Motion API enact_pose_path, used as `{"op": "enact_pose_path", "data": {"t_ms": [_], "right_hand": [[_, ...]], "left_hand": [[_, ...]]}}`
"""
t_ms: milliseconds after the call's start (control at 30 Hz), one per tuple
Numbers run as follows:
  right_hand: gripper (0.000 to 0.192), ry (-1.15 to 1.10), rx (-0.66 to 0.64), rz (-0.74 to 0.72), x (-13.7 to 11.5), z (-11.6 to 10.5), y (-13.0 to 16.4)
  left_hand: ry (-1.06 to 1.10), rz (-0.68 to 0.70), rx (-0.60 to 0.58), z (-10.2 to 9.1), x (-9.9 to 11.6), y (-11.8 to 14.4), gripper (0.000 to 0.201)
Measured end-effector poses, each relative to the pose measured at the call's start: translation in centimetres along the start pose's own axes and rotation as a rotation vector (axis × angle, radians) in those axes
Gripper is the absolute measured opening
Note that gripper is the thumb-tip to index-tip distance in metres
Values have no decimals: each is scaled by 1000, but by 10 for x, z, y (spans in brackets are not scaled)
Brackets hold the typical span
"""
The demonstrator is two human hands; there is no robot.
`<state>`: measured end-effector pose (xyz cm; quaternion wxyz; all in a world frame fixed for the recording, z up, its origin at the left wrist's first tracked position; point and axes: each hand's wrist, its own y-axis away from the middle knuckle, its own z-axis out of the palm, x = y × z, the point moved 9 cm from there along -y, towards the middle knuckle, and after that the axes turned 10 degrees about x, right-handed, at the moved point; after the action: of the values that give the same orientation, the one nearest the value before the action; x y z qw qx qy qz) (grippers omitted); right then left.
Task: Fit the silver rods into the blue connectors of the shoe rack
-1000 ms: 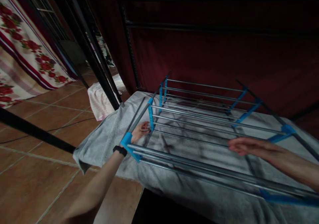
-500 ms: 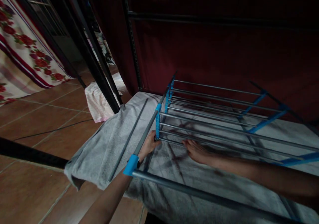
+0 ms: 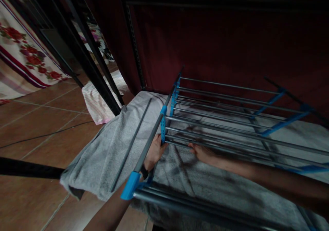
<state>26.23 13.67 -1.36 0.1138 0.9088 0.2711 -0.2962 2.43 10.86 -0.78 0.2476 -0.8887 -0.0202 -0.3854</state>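
Both hands, left (image 3: 155, 152) and right (image 3: 203, 152), touch the rack's lowest rod (image 3: 180, 144).

A home, by the look of it, and a dim living or sleeping room. The floor (image 3: 38, 121) is laid in reddish-brown terracotta tiles. A flowered cloth (image 3: 23, 56), cream with red roses, hangs at the far left, and a dark red curtain (image 3: 218, 42) covers the back behind black metal posts (image 3: 84, 49). A grey towel (image 3: 102, 149) is spread out flat, with a metal and blue plastic rack (image 3: 218, 121) on it, and a pink striped cloth (image 3: 97, 101) lies nearby.
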Motion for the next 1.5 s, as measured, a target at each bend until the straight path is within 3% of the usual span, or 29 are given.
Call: {"op": "enact_pose_path", "data": {"t_ms": [267,667,1333,1500], "right_hand": [[35,-45,70,67,7,-2,-1],[30,-39,26,-54,-4,-8,3],[24,-73,93,3,7,-5,3],[29,-5,57,-89,-13,-10,-1]], "left_hand": [[-33,-17,-6,3,4,0,13],[58,-61,35,5,7,2,18],[87,-70,47,5,16,9,25],[82,-56,54,5,14,8,19]]}}
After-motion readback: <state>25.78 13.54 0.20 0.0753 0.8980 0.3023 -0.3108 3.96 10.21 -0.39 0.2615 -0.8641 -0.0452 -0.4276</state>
